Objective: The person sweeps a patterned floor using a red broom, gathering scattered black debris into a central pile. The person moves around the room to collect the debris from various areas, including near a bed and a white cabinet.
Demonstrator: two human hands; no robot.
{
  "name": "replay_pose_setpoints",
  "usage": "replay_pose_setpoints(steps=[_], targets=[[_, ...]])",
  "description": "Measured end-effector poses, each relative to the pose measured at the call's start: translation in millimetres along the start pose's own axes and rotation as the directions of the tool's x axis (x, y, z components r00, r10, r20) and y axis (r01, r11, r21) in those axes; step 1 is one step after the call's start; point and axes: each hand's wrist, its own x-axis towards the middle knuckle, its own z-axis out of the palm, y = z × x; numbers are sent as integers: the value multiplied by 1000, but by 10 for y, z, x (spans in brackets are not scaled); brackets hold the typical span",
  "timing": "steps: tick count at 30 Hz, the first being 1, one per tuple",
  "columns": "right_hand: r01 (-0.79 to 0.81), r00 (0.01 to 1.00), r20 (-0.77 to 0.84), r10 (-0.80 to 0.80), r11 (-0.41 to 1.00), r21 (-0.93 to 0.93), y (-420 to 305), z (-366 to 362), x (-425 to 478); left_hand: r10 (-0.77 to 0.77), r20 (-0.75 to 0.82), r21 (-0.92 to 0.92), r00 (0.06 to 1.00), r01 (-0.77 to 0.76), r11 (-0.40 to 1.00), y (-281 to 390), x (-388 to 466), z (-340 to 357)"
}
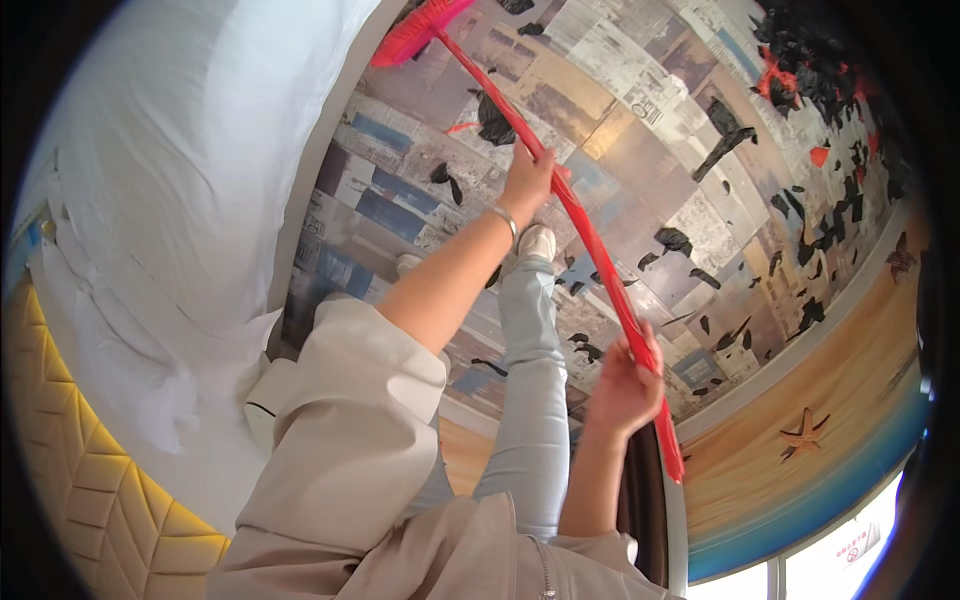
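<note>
A red broom handle (592,236) runs slantwise across the view, from the pink and red broom head (420,28) at the top to its end near the wall at the lower right. My left hand (529,180) grips the handle around its upper middle; a bracelet is on that wrist. Farther down, my right hand (628,382) is closed around the handle near its end. The bristles lie by the bed's edge, over the patchwork-patterned floor (420,142). Black scraps (673,240) are strewn over the floor on both sides of the handle.
A bed with a white sheet (225,135) stands along the left, by a yellow padded headboard (112,480). A dense heap of black and red scraps (817,82) lies at the upper right. The wall with a starfish picture (802,435) borders the floor. My shoe (537,244) is below my left hand.
</note>
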Motion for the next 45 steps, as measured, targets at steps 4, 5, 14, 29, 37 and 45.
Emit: replay_pose_setpoints(steps=[4, 5, 14, 29, 37, 45], targets=[[-17, 999, 33, 19, 999, -51, 75, 580, -33, 223, -136, 255, 965, -183, 949, 175, 365, 6], [33, 999, 16, -32, 994, -105, 27, 620, -96, 283, -135, 378, 949, -215, 900, 128, 438, 34], [295, 953, 64, -297, 857, -422, -1208, -38, -655, 114, -46, 257, 992, -98, 961, -218, -1066, 1191], [0, 973, 183, 143, 787, -617, -315, 420, -874, -206, -396, -38, 895, 208, 977, -396, -1296, -522], [430, 902, 380, -204, 481, -764, -1404, 780, -805, -325, -131, -274, 937, 281, 920, 201, -1692, 826], [682, 730, 625, -277, 351, -641, -1773, 1154, -1032, -229, -198, -383, 953, 140, 913, 571, -1969, 1055]])
